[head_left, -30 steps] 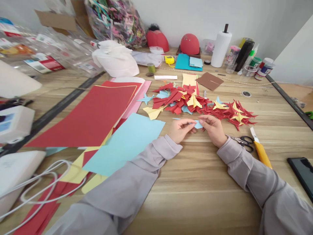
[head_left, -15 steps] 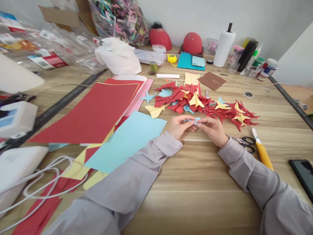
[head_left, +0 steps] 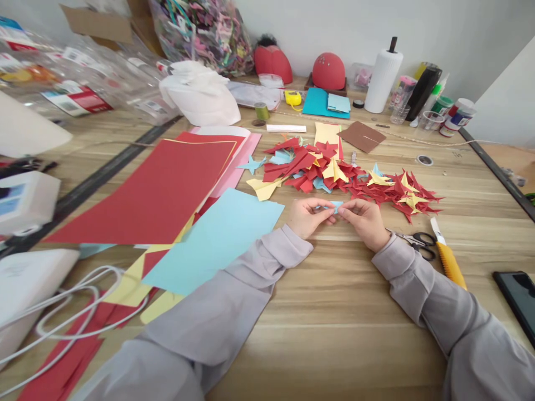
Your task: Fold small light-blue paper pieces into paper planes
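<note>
In the head view, the blue paper [head_left: 336, 205] is pinched by the fingertips of the left hand [head_left: 304, 218] and right hand [head_left: 368, 221], just beside the paper pile [head_left: 311, 172]. Less of it is shown than a second ago; a fold is apparently being worked.

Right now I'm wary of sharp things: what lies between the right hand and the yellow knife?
The head view shows black-handled scissors between the right hand and the yellow knife, handles nearer the knife.

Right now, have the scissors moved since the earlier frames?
No. The scissors lie in the same spot beside the yellow utility knife; only the camera view has shifted slightly.
</note>
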Available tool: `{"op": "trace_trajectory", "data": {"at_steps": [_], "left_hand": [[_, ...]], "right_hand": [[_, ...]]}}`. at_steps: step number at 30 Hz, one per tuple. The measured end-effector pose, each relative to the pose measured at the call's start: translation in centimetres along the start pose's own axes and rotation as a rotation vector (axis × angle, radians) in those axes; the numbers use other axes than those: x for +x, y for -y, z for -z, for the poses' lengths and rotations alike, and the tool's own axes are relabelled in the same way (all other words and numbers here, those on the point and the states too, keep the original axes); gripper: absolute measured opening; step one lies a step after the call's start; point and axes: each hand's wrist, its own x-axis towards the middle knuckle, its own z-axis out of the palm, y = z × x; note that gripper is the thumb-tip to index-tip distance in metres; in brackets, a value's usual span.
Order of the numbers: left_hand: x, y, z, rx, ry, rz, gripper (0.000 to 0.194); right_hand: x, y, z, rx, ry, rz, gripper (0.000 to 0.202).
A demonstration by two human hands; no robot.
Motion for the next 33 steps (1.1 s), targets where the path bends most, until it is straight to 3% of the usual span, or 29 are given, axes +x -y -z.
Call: {"op": "trace_trajectory", "data": {"at_steps": [17, 33], "left_hand": [[-0.12, -0.03, -0.26, 0.032, -0.069, -0.025, 0.025], [-0.16, 0.08, -0.17, 0.067, -0.051, -0.042, 0.027]], "right_hand": [[-0.11, 0.56, -0.1, 0.029, -0.016, -0.035, 0.028], [0.06, 0.23, 0.08, -0.008, -0.011, -0.026, 0.028]]}}
